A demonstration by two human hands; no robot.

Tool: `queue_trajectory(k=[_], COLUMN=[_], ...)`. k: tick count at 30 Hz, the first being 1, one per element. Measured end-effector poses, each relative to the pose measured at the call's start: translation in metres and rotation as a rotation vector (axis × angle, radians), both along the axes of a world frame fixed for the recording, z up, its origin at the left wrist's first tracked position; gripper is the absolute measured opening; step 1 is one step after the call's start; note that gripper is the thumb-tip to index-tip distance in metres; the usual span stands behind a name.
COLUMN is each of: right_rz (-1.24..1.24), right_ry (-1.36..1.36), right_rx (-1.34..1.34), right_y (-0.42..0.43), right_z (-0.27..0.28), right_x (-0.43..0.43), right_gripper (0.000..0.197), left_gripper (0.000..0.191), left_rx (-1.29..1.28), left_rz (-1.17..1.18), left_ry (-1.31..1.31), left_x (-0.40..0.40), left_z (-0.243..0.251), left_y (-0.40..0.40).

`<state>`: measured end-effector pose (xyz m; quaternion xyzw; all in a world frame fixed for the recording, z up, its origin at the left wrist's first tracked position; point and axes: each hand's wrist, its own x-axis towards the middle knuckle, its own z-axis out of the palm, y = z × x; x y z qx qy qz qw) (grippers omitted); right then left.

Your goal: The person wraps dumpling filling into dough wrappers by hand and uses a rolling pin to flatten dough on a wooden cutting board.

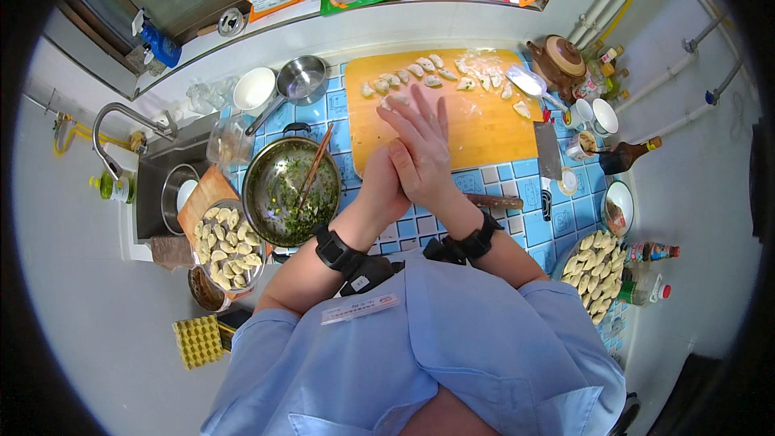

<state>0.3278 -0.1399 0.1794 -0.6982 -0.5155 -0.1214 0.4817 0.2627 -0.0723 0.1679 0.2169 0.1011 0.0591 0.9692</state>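
Observation:
My left hand and my right hand are pressed together at the palms over the front of a wooden cutting board. The right fingers reach forward, slightly spread. Most of the left hand's fingers are hidden behind the right, and whether anything lies between the palms cannot be seen. Several raw folded dumplings lie along the back of the board, beside scattered flour. A rolling pin rests in front of the board, partly behind my right wrist.
Left stands a steel pan of chopped green filling with chopsticks. Dumplings fill a left tray and a right tray. A cleaver and flour scoop lie right, near a clay teapot. A sink is far left.

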Motion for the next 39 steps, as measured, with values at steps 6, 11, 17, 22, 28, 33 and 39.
queue_trajectory(k=[6,11,17,22,28,33,39], right_rz=[-0.320,-0.100,-0.004,-0.025,0.085,0.172,0.119], right_ry=[-0.313,0.070,0.396,-0.130,0.205,0.237,0.158], right_rx=[-0.104,0.059,0.289,0.041,0.081,0.170,0.123], right_y=[0.012,-0.006,-0.006,0.002,-0.006,-0.001,-0.002], right_z=[0.000,-0.020,-0.015,-0.007,-0.016,-0.011,-0.018], right_x=[0.009,0.017,0.020,-0.012,-0.005,-0.011,-0.005], right_gripper=[0.037,0.032,0.032,0.040,0.035,0.034,0.032], left_gripper=[0.023,0.025,0.018,0.023,0.030,0.026,0.039], left_rx=[-0.030,0.002,-0.150,-0.121,0.102,0.251,-0.197], left_rz=[0.198,0.148,-0.097,0.142,-0.063,-0.008,0.014], left_ry=[0.230,0.280,-0.059,0.145,0.019,-0.126,-0.009], left_x=[0.006,0.000,0.004,0.008,-0.002,-0.010,-0.004], left_z=[0.012,-0.002,-0.024,0.009,-0.021,-0.017,-0.003], left_y=[0.005,0.034,0.035,0.003,-0.007,-0.012,-0.002])
